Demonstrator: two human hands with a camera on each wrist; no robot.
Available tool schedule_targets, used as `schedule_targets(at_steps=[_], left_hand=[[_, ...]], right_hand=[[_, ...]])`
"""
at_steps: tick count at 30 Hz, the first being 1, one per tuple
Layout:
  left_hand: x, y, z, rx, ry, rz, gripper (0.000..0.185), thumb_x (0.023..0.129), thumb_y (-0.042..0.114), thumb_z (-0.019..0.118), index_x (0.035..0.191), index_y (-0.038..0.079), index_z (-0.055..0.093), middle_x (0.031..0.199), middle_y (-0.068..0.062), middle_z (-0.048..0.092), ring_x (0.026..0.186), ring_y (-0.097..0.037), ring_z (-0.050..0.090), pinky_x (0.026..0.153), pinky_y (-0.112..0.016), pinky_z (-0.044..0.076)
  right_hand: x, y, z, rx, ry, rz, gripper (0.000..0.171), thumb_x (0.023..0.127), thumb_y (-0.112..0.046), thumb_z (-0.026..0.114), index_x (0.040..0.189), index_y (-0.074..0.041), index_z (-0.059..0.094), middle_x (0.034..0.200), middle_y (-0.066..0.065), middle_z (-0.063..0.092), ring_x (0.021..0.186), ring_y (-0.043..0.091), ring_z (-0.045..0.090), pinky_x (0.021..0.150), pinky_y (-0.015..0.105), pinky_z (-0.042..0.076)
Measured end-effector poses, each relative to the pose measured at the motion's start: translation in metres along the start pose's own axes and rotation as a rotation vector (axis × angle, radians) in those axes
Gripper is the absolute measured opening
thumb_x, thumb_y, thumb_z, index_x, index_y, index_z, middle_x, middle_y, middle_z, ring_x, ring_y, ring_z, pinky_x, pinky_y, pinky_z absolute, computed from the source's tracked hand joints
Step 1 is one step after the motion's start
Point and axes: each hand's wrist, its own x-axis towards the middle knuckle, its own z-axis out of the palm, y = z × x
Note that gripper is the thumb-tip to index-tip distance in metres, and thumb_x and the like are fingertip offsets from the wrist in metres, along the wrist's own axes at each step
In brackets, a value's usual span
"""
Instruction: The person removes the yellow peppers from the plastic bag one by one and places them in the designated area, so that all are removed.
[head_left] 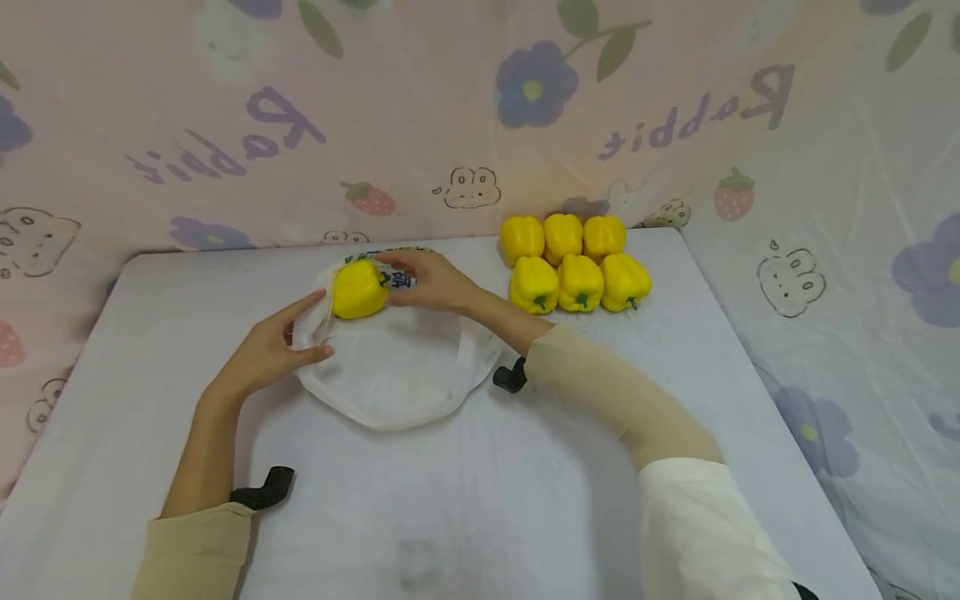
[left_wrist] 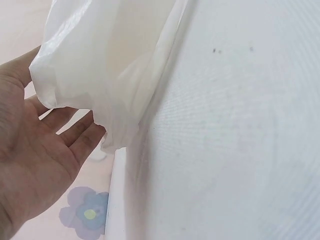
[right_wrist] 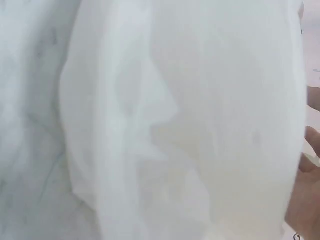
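A yellow bell pepper (head_left: 358, 289) is at the far left side of the mouth of a white plastic bag (head_left: 382, 371). My right hand (head_left: 431, 282) holds the pepper from its right, over the bag; its fingertips are partly hidden. My left hand (head_left: 262, 354) holds the bag's left rim, its thumb and fingers spread apart. In the left wrist view the bag's thin film (left_wrist: 100, 60) hangs over the fingers of the left hand (left_wrist: 45, 145). Bag film (right_wrist: 200, 110) fills most of the right wrist view, with part of a hand at the right edge.
Several yellow bell peppers (head_left: 580, 279) stand in two rows at the table's back right. The white-covered table (head_left: 450, 508) meets a patterned cloth (head_left: 420, 108) behind. Black camera mounts (head_left: 266, 490) stick out from both wrists, the right one near the bag.
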Motion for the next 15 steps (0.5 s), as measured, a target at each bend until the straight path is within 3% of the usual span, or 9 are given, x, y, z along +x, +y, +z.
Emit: schedule_targets(at_steps=[10, 15], left_hand=[[0.002, 0.001, 0.001, 0.005, -0.004, 0.001, 0.085, 0.073, 0.050, 0.070, 0.142, 0.041, 0.022, 0.145, -0.017, 0.027, 0.116, -0.035, 0.037, 0.097, -0.060, 0.029], [0.001, 0.002, 0.001, 0.006, 0.000, 0.001, 0.085, 0.073, 0.051, 0.070, 0.142, 0.042, 0.022, 0.142, -0.018, 0.030, 0.108, -0.034, 0.039, 0.093, -0.058, 0.034]], right_hand=[[0.012, 0.002, 0.009, -0.020, 0.025, 0.011, 0.064, 0.077, -0.027, 0.073, 0.134, -0.020, 0.045, 0.136, -0.007, 0.043, 0.119, 0.016, 0.046, 0.097, 0.024, 0.038], [0.016, 0.000, 0.012, -0.027, 0.010, 0.015, 0.066, 0.076, -0.025, 0.074, 0.134, -0.017, 0.045, 0.135, -0.005, 0.044, 0.116, 0.016, 0.048, 0.096, 0.024, 0.039]])
